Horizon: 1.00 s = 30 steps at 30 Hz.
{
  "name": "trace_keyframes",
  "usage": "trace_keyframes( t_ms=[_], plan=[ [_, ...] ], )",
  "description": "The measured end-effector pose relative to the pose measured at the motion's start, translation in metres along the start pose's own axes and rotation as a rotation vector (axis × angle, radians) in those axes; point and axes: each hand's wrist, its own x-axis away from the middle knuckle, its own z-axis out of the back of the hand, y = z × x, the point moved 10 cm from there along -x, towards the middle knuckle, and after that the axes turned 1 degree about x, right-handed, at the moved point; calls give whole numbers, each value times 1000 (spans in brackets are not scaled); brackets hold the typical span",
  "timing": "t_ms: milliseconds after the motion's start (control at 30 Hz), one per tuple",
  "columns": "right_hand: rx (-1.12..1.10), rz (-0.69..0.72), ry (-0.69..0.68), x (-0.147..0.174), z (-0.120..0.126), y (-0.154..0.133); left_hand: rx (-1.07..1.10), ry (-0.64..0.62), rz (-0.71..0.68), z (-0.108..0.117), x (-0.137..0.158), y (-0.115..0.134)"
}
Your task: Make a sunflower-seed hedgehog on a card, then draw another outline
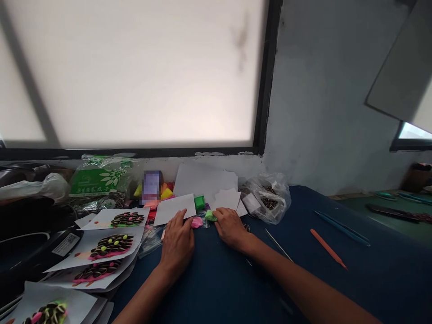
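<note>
My left hand [177,240] lies with its fingers stretched out over the near edge of a blank white card [173,209]. Its thumb is beside a small lump of pink clay [196,222]; whether they touch is hard to tell. With fingers curled, my right hand [231,226] grips a lump of light green clay [210,216]. Just behind the two lumps is a darker green clay packet [199,202]. More white cards [227,199] lie beyond my right hand.
Finished cards with seed-and-clay hedgehogs [113,245] are stacked on the left. A clear bag of seeds [269,198] sits at back right. An orange clay tool [328,248], blue tweezers [342,228] and a thin metal rod [278,244] lie on the blue tabletop [216,288].
</note>
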Motion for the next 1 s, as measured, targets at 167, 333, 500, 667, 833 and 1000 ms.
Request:
trace_keyframes(
  t_ms=[167, 333, 500, 667, 833, 1000],
  plan=[
    [-10, 19, 1, 0, -1, -4, -62, -67, -13, -2, -4, -5],
    [-37, 33, -10, 2, 0, -9, -34, -127, 46, -9, -7, -27],
    [-88, 41, 4, 2, 4, -12, 36, -38, -4, 13, -16, -29],
    [-194, 30, 28, -2, 12, -12, 292, 202, -87, 70, -28, -23],
    [-339, -72, 2, -13, 14, 9, 294, 69, -217, 74, -25, 17],
    [-447, -113, -170, -16, -2, 20, 260, -507, -271, 28, -2, 55]
  ],
)
